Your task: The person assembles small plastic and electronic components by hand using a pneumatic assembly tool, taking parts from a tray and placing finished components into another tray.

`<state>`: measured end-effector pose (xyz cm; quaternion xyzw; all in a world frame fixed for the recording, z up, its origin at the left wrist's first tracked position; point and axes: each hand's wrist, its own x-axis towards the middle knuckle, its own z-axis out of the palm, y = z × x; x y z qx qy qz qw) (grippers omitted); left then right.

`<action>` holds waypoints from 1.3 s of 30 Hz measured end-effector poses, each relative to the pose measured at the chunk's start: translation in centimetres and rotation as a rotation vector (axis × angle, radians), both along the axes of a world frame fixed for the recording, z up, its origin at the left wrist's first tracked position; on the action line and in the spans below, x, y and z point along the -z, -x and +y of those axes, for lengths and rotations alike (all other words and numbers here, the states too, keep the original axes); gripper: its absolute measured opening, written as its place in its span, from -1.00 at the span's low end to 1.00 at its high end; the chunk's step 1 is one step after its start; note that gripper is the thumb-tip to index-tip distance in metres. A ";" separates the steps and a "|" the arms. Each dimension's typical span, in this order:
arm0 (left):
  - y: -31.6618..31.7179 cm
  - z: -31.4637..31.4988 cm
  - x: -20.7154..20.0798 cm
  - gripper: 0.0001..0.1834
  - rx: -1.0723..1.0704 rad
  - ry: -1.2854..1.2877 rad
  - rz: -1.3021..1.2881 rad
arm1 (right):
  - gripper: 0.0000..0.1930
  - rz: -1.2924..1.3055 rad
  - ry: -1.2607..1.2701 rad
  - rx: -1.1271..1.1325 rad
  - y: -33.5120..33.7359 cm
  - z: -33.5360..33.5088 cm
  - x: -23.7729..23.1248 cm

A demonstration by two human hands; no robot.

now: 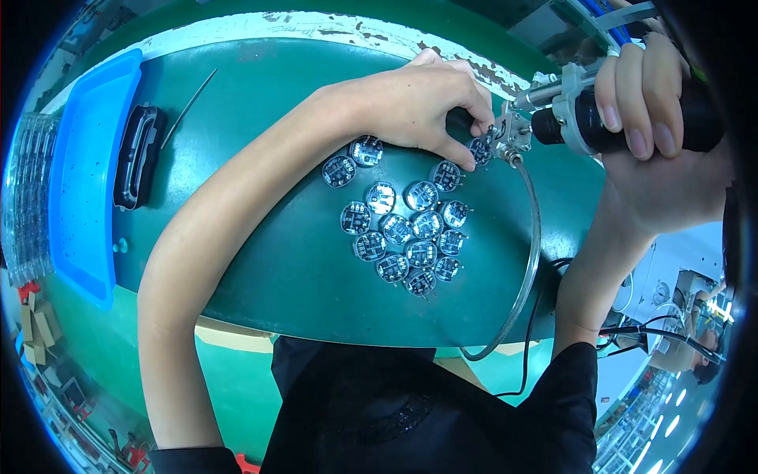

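Right of the blue tray, fifteen round circuit modules lie loose on the green tabletop, by my count. A sixteenth module, farther right of the tray, sits at the metal head of one black-barrelled tool; whether module and head touch, I cannot tell. Left hand: thumb and finger closed on the sixteenth module, parted only by its width. Right hand, well right of the tray: wrapped around the tool's barrel. One clear hose hangs from the tool's head. Just right of the tray: one black case, one thin rod. Containers: blue tray, dark specks across its floor; black case, contents I cannot make out; clear plastic trays, stacked left of the blue one, number unclear to me.
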<state>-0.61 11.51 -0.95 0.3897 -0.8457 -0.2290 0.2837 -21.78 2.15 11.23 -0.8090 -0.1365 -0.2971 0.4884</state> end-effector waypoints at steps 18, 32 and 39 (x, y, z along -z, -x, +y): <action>0.0 0.0 -0.4 -0.67 -0.008 -0.081 0.036 | -0.85 -0.022 -0.433 -0.285 4.0 1.0 -4.1; 0.0 -0.3 0.3 -0.66 -0.015 -0.026 0.086 | -0.75 0.056 -0.134 -0.075 2.2 0.2 -1.5; -0.1 -0.1 0.2 -0.66 -0.022 -0.048 0.083 | -0.58 -0.029 -0.242 0.104 0.0 3.5 -1.4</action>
